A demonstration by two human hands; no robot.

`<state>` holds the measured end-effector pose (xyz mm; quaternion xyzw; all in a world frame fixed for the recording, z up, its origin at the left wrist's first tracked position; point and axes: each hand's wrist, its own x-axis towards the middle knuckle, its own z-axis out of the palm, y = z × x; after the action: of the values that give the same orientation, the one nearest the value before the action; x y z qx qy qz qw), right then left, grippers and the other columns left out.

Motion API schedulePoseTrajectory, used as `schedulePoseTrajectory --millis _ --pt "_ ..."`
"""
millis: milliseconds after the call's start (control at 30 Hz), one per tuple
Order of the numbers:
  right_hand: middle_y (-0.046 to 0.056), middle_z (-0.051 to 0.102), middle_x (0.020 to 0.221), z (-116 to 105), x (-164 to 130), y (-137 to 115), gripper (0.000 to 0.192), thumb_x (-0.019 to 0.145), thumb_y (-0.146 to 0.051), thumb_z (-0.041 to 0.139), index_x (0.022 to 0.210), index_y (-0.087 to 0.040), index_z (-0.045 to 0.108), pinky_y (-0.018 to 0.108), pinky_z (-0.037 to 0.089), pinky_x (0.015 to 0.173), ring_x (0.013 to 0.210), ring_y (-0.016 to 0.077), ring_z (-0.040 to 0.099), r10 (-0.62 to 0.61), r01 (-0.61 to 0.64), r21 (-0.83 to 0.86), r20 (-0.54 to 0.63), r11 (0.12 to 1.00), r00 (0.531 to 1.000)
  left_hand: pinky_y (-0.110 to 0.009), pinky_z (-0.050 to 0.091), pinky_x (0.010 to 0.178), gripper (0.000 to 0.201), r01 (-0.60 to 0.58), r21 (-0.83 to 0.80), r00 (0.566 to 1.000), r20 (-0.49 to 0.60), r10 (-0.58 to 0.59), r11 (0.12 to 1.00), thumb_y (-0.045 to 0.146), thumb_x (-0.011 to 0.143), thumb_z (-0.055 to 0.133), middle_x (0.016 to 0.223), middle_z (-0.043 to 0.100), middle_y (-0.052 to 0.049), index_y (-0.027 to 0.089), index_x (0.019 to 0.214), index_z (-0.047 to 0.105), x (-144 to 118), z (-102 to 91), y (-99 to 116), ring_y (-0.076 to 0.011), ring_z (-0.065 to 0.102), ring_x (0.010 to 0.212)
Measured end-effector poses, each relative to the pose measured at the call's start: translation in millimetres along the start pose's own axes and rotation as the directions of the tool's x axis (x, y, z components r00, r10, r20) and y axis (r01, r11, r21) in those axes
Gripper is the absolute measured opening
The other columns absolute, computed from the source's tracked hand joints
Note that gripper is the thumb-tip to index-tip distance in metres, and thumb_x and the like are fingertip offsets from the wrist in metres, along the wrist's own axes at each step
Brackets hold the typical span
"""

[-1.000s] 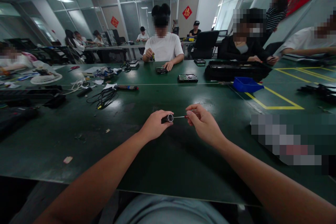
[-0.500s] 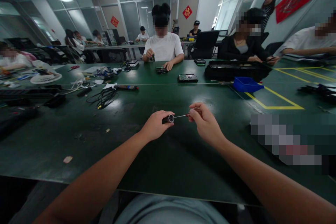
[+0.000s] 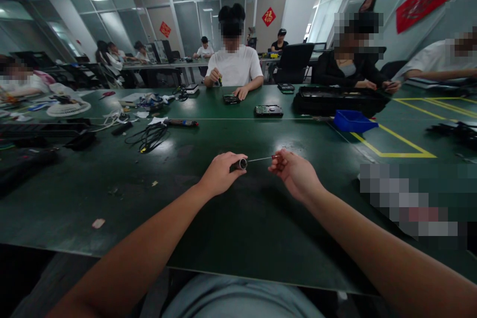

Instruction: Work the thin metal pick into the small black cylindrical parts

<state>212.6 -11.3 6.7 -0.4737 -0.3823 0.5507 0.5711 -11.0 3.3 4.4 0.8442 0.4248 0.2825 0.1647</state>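
Note:
My left hand point(image 3: 222, 171) is closed round a dark cylinder point(image 3: 241, 164) with a pale ring at its open end, which faces me and to the right. Across from it, my right hand point(image 3: 296, 171) pinches the red end of a screwdriver point(image 3: 275, 157), most of its handle hidden by the fingers. The thin metal shaft runs left to the side of the cylinder's ringed end; whether the tip touches it I cannot tell. Both hands are held above the green table point(image 3: 223, 228).
Beyond my hands lie a hard drive point(image 3: 269, 111), a blue tray point(image 3: 354, 121), a long black casing point(image 3: 339, 100) and a coil of black cable point(image 3: 149, 138). A co-worker point(image 3: 234, 67) sits opposite, handling a dark device point(image 3: 231, 99). A pixelated item point(image 3: 406, 203) lies at right.
My right hand has drawn slightly right and its fingers have shifted on the screwdriver. More shaft shows between the hands. The cylinder has moved up a little in my left hand's grip.

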Motion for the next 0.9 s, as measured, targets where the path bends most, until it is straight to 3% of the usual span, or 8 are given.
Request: schedulePoseTrajectory --millis 267,500,767,900 --pt "0.003 0.062 0.080 1.7 -5.8 0.8 0.025 0.088 -0.046 0.056 0.088 -0.022 0.058 0.036 0.055 0.071 0.072 0.0175 0.060 -0.211 0.212 -0.194 0.027 0.958 0.977 -0.043 0.045 0.097 0.039 0.021 0.009 0.999 0.031 -0.021 1.000 0.023 0.084 0.071 0.112 0.066 -0.006 0.025 0.123 0.064 0.5 2.6 1.6 -0.0232 0.059 0.106" --pt "0.004 0.065 0.076 3.4 -19.0 -11.2 0.025 0.095 -0.044 0.047 0.091 -0.021 0.058 0.036 0.048 0.072 0.073 0.0194 0.063 -0.367 0.377 -0.568 0.137 0.732 0.920 -0.041 0.046 0.095 0.041 0.040 0.015 0.997 0.063 -0.041 0.999 0.026 0.084 0.071 0.108 0.065 -0.005 0.026 0.125 0.065 -0.8 6.4 -2.3 -0.0231 0.059 0.103" --pt "0.005 0.067 0.078 4.3 -22.9 -10.6 0.020 0.097 -0.037 0.045 0.090 -0.022 0.056 0.035 0.045 0.068 0.074 0.0217 0.065 -0.387 0.458 -0.711 0.277 0.533 0.880 -0.041 0.046 0.094 0.040 0.049 0.045 0.993 0.102 -0.054 0.998 0.029 0.084 0.072 0.107 0.064 -0.005 0.026 0.123 0.066 -0.8 10.1 -8.4 -0.0242 0.059 0.103" --pt "0.005 0.068 0.079 5.0 -23.2 -9.5 0.019 0.097 -0.035 0.044 0.092 -0.022 0.057 0.035 0.045 0.067 0.074 0.0219 0.065 -0.380 0.470 -0.731 0.305 0.494 0.873 -0.040 0.046 0.093 0.035 0.063 -0.006 0.996 0.068 -0.062 0.998 0.027 0.084 0.071 0.107 0.065 -0.005 0.025 0.119 0.066 -0.4 8.7 -5.5 -0.0232 0.060 0.102"
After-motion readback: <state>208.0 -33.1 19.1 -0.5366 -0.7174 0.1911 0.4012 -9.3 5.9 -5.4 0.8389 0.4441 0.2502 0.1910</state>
